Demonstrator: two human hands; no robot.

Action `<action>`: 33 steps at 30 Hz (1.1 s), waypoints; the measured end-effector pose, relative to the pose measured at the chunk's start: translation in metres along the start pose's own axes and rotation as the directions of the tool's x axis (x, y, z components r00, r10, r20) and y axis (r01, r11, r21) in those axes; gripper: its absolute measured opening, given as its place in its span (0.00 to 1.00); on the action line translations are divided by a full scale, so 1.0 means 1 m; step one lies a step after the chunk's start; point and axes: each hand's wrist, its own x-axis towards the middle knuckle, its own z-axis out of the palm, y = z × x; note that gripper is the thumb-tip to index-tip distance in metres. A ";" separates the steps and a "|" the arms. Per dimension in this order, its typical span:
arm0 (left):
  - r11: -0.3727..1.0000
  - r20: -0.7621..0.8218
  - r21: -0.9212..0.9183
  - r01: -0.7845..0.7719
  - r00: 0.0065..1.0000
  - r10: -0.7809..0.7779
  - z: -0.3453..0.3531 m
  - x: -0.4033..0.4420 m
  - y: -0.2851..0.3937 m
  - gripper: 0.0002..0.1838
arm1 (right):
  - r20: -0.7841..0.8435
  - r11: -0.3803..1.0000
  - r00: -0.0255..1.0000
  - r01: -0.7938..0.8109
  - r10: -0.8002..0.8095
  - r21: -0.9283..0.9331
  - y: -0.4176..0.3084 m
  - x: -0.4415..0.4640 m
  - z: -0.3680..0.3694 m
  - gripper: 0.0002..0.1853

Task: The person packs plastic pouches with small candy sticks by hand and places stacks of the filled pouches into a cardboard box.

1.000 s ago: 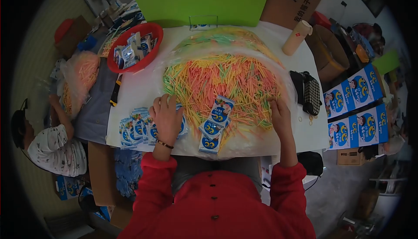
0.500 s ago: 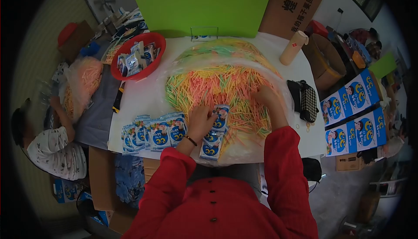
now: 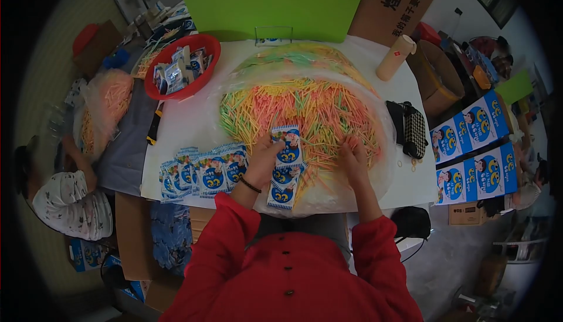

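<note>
My left hand [image 3: 264,156] pinches a small blue-and-white printed packet [image 3: 288,145] by its left side, with the thumb across its front. Just below it, more of the same packets [image 3: 284,195] lie at the table's front edge. A big heap of thin pink, yellow and green sticks [image 3: 305,102] spreads from a clear plastic bag [image 3: 375,102]. Over the heap's right front part is my right hand [image 3: 353,159], fingertips pressed together; whatever is between them is too small to make out. Left of my left hand, several packets [image 3: 212,176] lie overlapping in a row.
A red basin [image 3: 182,94] of packets stands at the back left. On the right are a cream bottle [image 3: 396,58], a checked pouch [image 3: 415,133] and printed cartons [image 3: 469,125]. A green board [image 3: 270,5] rises behind. Another person [image 3: 73,202] sits at left.
My right hand has drawn back from the heap toward me, its fingertips now together. My left hand still holds the packet, which has tipped to face up more. The view has shifted slightly.
</note>
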 end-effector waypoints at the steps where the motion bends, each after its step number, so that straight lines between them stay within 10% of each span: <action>1: 0.997 0.033 -0.041 0.065 0.997 -0.064 -0.002 -0.001 -0.004 0.10 | 0.040 0.994 0.999 0.030 -0.035 0.101 0.008 -0.006 0.002 0.06; 4: 0.965 0.018 -0.196 0.172 0.985 -0.172 -0.003 -0.003 -0.014 0.10 | 0.047 0.921 0.999 0.019 -0.001 -0.390 -0.001 -0.020 0.000 0.08; 8: 0.945 0.080 -0.218 0.243 0.970 -0.231 -0.001 -0.013 -0.013 0.13 | 0.035 0.849 0.998 0.059 -0.048 -0.525 -0.014 -0.027 0.002 0.05; 19: 0.873 0.184 0.467 -0.142 0.981 0.061 0.011 -0.037 -0.014 0.10 | 0.101 0.911 0.993 -0.104 0.069 0.399 -0.108 -0.036 0.071 0.07; 33: 0.852 0.200 0.502 -0.149 0.978 0.053 0.010 -0.041 -0.019 0.11 | 0.208 0.983 0.977 0.004 -0.043 0.183 -0.089 -0.031 0.091 0.03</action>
